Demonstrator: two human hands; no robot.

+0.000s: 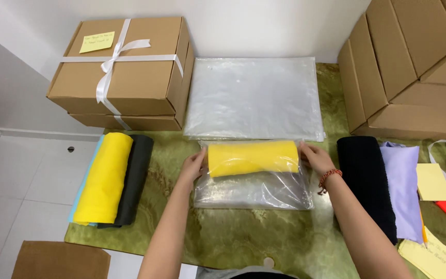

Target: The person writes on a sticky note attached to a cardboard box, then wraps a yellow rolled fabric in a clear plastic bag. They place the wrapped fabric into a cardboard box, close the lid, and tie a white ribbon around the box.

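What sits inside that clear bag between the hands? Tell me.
A rolled yellow cloth fills the clear bag, with the left hand and right hand at its ends. Its underside is hidden.
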